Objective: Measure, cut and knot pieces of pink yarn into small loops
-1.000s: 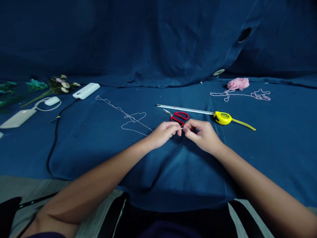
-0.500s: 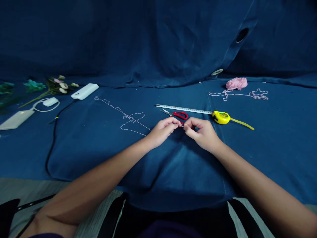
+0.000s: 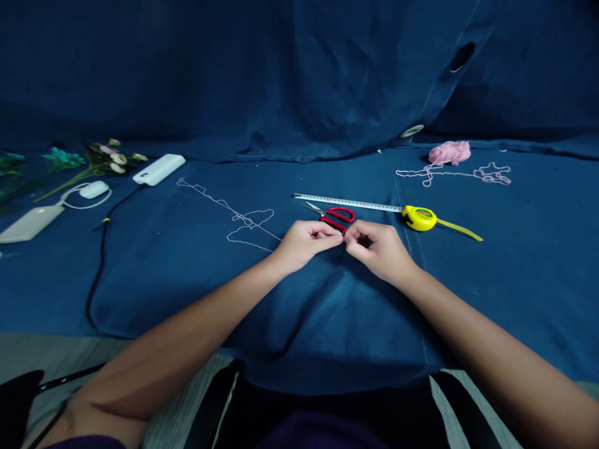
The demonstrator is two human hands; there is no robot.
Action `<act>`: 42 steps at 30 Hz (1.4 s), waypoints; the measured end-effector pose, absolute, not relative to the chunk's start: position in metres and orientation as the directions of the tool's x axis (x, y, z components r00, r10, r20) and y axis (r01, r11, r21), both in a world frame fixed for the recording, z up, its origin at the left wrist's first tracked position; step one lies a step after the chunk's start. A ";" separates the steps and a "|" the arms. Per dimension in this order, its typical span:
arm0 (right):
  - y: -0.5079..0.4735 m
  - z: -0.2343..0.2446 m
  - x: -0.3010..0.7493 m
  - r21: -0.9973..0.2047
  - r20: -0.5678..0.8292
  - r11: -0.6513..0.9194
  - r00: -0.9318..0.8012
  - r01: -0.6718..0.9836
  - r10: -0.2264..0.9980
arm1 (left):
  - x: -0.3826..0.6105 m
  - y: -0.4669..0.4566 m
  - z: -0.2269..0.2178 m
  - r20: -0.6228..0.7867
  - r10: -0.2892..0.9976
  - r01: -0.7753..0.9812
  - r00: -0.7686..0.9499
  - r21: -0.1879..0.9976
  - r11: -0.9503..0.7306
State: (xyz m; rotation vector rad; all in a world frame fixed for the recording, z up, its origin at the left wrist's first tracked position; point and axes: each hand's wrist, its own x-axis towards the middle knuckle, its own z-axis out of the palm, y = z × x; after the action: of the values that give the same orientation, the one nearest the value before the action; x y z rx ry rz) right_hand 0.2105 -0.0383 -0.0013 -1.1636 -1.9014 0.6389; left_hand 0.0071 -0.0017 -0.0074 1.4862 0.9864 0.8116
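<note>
My left hand (image 3: pixel 304 245) is closed, thumb and index finger pinched at the tip. A thin pale pink yarn (image 3: pixel 241 217) runs into it from a loose, looped length on the cloth to the left. My right hand (image 3: pixel 380 251) is closed too, its pinched fingertips almost touching the left ones. Between them the yarn end is mostly hidden. Just beyond my fingers lie red-handled scissors (image 3: pixel 324 217), blades pointing left, handles partly covered by my left hand. Behind these stretches the white blade (image 3: pixel 346 202) of a yellow tape measure (image 3: pixel 420 219), which rests beyond my right hand.
A pink yarn ball (image 3: pixel 450 152) with a loose tail lies at the back right. To the left are a white power bank (image 3: pixel 161 170) with a black cable (image 3: pixel 97 280), a white device (image 3: pixel 32 224) and artificial flowers (image 3: pixel 116 161). Blue cloth (image 3: pixel 154 268) covers the surface.
My fingertips have come closer together, and the short bit of yarn seen between them is now hardly visible. More of the scissors' red handles shows. The view has shifted slightly.
</note>
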 end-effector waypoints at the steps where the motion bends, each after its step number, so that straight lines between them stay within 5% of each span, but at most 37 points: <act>1: -0.038 -0.002 0.210 -0.752 0.364 0.441 -0.249 0.490 0.897 | 0.007 -0.002 -0.007 -0.036 0.909 0.146 0.415 0.989 -0.027; 15: -0.036 -0.006 0.211 -0.822 0.317 0.389 -0.233 0.415 0.919 | 0.007 0.001 0.001 -0.025 0.930 0.123 0.368 0.992 -0.022; 21: -0.033 -0.009 0.214 -0.876 0.290 0.341 -0.193 0.341 0.937 | 0.007 -0.005 0.006 0.070 0.894 0.177 0.443 0.970 -0.164; 42: -0.028 -0.012 0.219 -0.927 0.238 0.273 -0.161 0.257 0.958 | 0.007 -0.001 -0.004 0.073 0.895 0.065 0.439 0.991 -0.113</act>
State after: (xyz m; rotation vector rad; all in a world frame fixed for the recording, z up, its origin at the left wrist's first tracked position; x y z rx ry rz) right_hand 0.2189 -0.0280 -0.0118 -1.1417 -1.6205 0.9542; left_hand 0.0075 -0.0014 -0.0041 1.5237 0.8820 0.8893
